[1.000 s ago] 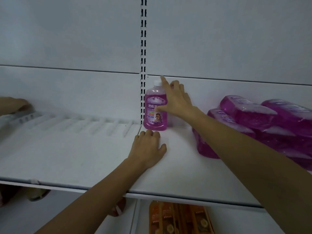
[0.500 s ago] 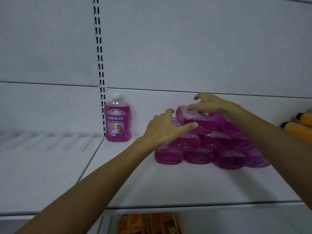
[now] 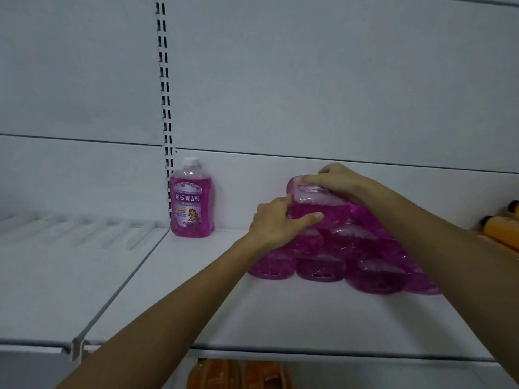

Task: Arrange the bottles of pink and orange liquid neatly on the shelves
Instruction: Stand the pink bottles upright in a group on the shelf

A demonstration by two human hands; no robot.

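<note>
Right now the topmost pink bottle [image 3: 317, 204] lies on its side at the peak of a heap of pink bottles [image 3: 370, 276] on the white shelf [image 3: 252, 313]. The left hand [image 3: 276, 220] wraps its near end, thumb across the front, and the right hand [image 3: 337, 179] curls over its top, likely so it lifts off without toppling those beneath. One upright pink bottle [image 3: 191, 203] stands well apart against the back wall, by the slotted post [image 3: 165, 108], probably starting the row. Orange bottles [image 3: 502, 231] lie at the far right
</note>
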